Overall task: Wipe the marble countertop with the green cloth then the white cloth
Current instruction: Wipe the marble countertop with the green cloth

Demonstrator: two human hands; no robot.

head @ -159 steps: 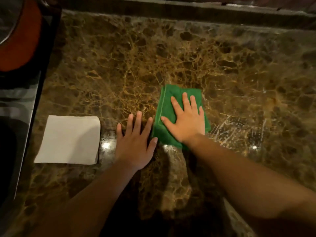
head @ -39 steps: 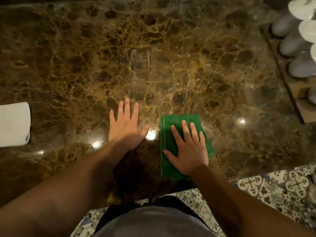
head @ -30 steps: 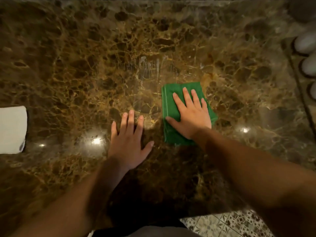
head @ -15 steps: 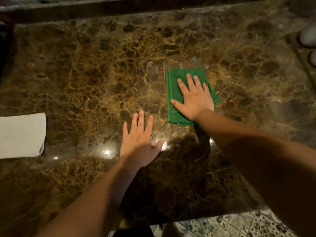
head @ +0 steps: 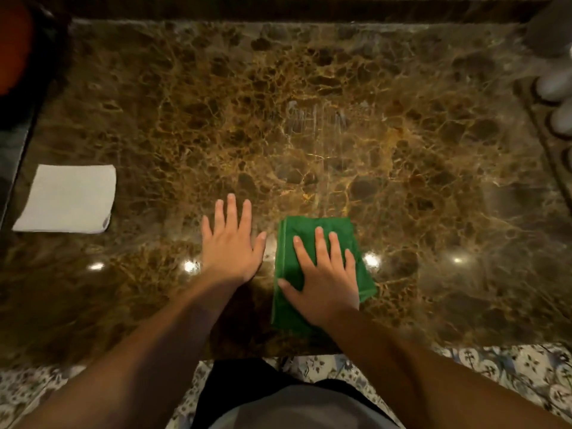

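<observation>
Right hand (head: pixel 322 274) flat, fingers spread, pressing folded green cloth (head: pixel 318 227) near front edge of marble countertop (head: pixel 402 181). Left hand (head: pixel 230 243) open, braced on stone, gripping nothing. White cloth (head: pixel 66 198) unused, far left. Risks: cloth sliding off edge; folds bunching; streaks left.

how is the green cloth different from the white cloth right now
The green cloth lies near the counter's front edge under the right hand, which presses flat on it; the white cloth lies untouched far off to the left, beyond the left hand. The green one is dark and long front to back; the white one is pale and squarer. Both are folded flat on the marble countertop.
</observation>
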